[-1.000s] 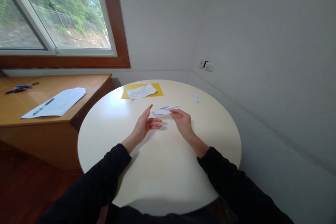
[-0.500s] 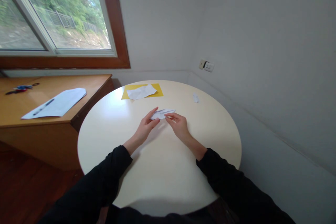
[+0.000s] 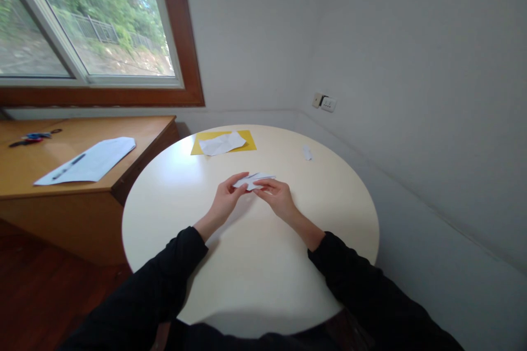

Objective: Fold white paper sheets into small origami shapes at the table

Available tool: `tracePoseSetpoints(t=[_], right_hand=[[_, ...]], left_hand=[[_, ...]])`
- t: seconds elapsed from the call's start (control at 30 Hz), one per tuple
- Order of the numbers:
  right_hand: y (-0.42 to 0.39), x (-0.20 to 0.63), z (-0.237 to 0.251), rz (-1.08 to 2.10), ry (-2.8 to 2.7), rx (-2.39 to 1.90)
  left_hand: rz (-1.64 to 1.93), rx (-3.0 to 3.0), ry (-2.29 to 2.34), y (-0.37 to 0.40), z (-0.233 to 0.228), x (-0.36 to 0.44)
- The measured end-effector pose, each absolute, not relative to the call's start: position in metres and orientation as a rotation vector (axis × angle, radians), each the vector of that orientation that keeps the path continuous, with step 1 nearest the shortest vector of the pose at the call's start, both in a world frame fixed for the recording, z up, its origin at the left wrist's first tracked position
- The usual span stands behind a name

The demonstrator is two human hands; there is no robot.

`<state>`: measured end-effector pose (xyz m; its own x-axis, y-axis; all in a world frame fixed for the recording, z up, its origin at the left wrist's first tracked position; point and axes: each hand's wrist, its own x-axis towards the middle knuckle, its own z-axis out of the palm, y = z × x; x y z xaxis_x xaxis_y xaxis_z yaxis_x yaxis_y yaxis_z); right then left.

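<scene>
Between both hands, a little above the round white table (image 3: 247, 263), is a piece of folded white paper (image 3: 252, 181). My left hand (image 3: 225, 195) grips its left end, thumb on the near side and fingers on the far side. On the right, my right hand (image 3: 279, 196) pinches the paper's near right part between thumb and fingers. Several narrow layers of the paper point to the right. Parts of its edges are hidden behind my fingers.
Toward the back of the table, a creased white sheet (image 3: 222, 143) lies on a yellow sheet (image 3: 250, 141). A small white paper scrap (image 3: 307, 152) lies at the back right. On the wooden desk (image 3: 148, 131) at left are papers (image 3: 102, 156), a pen (image 3: 69, 166) and scissors (image 3: 33, 138).
The folded paper has dropped slightly toward me and tilted. My left fingers have closed in more around its left end, and my right thumb has shifted a little left along the near edge.
</scene>
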<state>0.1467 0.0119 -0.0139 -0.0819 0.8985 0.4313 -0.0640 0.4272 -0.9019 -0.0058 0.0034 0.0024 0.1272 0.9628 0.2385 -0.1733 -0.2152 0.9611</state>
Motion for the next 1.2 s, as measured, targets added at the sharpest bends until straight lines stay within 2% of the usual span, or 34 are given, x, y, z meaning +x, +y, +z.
tracePoseSetpoints(t=[1.2], right_hand=[[0.0070,0.1427,-0.0131,0.847,-1.554,-0.851]], left_hand=[[1.253,1.043,0.882,0.0034,0.0012,-0.0045]])
